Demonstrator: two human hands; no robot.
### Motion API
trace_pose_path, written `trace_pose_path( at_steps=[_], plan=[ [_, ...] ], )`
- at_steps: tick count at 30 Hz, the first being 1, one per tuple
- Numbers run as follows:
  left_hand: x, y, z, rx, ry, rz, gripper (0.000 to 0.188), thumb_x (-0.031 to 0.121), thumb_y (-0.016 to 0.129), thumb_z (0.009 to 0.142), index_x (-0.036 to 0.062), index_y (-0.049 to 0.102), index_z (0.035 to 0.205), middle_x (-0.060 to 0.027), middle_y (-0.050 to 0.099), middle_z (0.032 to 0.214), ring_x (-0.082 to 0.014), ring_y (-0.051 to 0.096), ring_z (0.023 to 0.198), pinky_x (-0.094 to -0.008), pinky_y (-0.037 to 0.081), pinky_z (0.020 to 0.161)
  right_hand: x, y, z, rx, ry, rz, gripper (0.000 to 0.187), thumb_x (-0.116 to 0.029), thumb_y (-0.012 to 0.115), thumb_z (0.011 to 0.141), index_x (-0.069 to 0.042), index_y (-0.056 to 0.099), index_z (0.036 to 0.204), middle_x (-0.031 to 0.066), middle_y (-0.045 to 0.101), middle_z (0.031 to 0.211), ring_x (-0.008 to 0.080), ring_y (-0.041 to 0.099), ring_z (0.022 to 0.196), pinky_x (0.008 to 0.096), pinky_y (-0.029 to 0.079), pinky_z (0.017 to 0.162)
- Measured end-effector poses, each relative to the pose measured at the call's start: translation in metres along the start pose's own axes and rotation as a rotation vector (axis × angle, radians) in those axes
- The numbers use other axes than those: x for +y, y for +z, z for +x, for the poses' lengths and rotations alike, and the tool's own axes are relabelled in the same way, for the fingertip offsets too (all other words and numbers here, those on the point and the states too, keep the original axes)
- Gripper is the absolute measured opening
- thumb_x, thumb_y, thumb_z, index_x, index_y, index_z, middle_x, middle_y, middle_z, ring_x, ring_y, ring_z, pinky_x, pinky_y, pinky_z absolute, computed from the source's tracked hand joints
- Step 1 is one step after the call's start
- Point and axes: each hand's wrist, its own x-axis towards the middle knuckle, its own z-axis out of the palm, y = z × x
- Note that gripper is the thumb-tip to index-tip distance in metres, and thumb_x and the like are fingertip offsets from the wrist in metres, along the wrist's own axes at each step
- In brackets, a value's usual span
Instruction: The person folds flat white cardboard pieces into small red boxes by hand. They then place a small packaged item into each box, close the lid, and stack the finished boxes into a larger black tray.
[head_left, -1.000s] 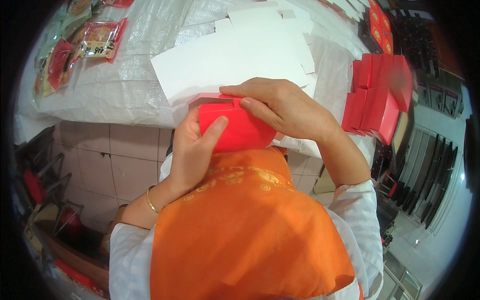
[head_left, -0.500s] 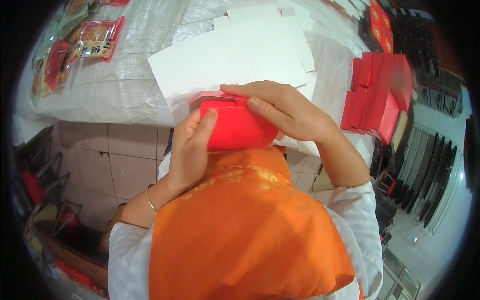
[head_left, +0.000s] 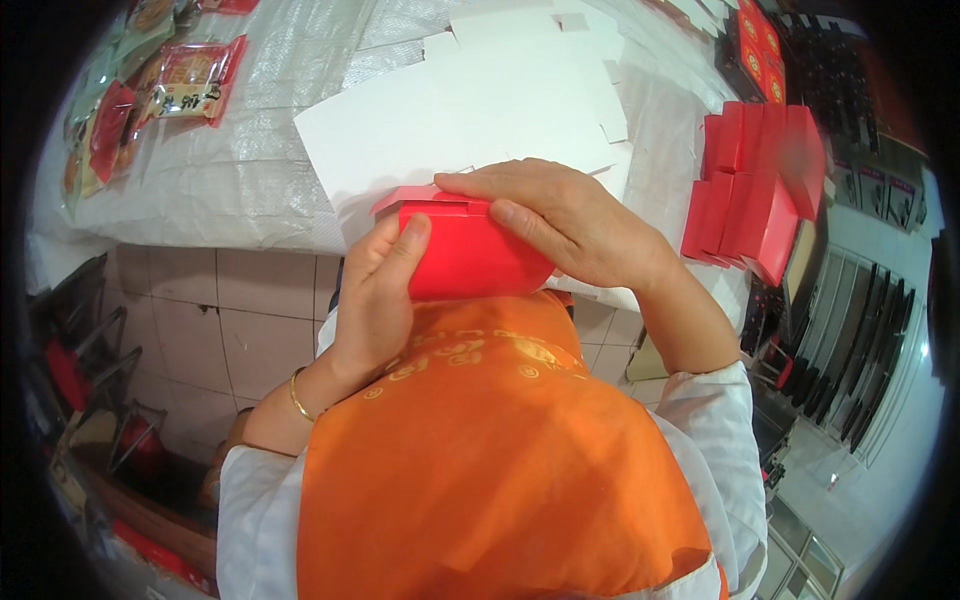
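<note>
A red cardboard box is held between my hands, just in front of my orange apron. My left hand grips its left end, with the thumb lying on the red face and the other fingers behind. Across the upper right of the box lies my right hand, its thumb on the face and its fingers stretched along the far edge. A flap at the top left stands partly raised, leaving a narrow dark gap. The underside of the box is hidden.
Flat white cardboard sheets lie on the table's white woven plastic cover. Packaged food in clear and red wrappers sits at the far left. Folded red boxes are stacked at the right edge, with patterned red boxes beyond them.
The box and both hands have shifted very slightly to the left. The grip looks the same, and nothing else has visibly moved.
</note>
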Motion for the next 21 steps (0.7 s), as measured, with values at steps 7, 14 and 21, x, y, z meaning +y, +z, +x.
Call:
trace_pose_path(
  at_steps=[7,14,21],
  plan=[
    [-0.005,-0.01,0.002,-0.043,0.003,0.033,0.033,0.024,0.042,0.108,-0.0002,0.064,0.111,-0.0018,0.067,0.1,-0.0055,0.058,0.089,-0.0233,0.047,0.082,-0.002,-0.002,-0.003,-0.021,-0.033,-0.146,0.037,-0.017,0.051,0.098,-0.01,0.06,0.134,0.0163,0.065,0.124,0.0372,0.061,0.109,0.0449,0.048,0.094],
    [-0.003,-0.009,0.003,-0.016,0.034,0.05,0.031,0.025,0.044,0.107,0.0007,0.064,0.104,0.0007,0.065,0.093,-0.0032,0.054,0.082,-0.0211,0.044,0.075,-0.004,-0.003,-0.004,-0.042,-0.06,-0.205,0.041,-0.016,0.052,0.098,-0.013,0.056,0.139,0.0148,0.063,0.128,0.0362,0.061,0.109,0.0438,0.048,0.095],
    [-0.001,-0.003,0.005,0.013,0.016,0.005,0.03,0.024,0.045,0.107,0.0009,0.064,0.101,0.0018,0.063,0.089,-0.0029,0.051,0.078,-0.0217,0.043,0.071,-0.005,-0.001,-0.008,-0.095,-0.005,-0.181,0.046,-0.013,0.052,0.098,-0.014,0.051,0.144,0.0175,0.06,0.132,0.038,0.059,0.114,0.0444,0.048,0.098]
  ],
)
